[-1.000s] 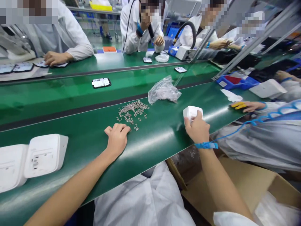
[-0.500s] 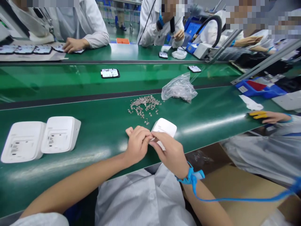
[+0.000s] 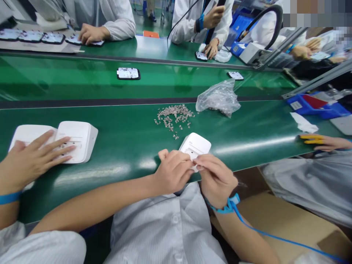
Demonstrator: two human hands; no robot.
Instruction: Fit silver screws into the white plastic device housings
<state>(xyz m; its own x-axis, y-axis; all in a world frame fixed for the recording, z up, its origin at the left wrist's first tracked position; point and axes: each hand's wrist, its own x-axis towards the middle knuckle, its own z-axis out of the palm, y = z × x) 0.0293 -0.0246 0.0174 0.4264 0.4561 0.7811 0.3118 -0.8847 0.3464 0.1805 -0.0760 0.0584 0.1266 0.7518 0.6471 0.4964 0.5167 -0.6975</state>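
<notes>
A white plastic housing [image 3: 198,141] lies near the front edge of the green bench, its lower part covered by my hands. My left hand [image 3: 173,171] is closed at the housing's lower left, thumb and fingers pinched together. Over the lower right side, my right hand [image 3: 218,178] pinches with thumb and forefinger, almost touching the left fingertips. What either pinch holds is too small or hidden to make out. A blue wrist strap [image 3: 229,205] with a cord is on my right wrist. Small metal pieces [image 3: 176,114] lie loosely heaped beyond the housing.
A clear plastic bag [image 3: 218,99] sits right of the heap. On the left, a co-worker's hand [image 3: 35,159] rests across two white housings [image 3: 89,141]. Circuit boards in black frames [image 3: 128,73] lie on the far green strip. Another person's hand [image 3: 324,142] is at the right.
A co-worker's hand has come in from the left onto the two housings. My hands have shifted slightly right in view, and my right hand has turned. The view has tilted a little.
</notes>
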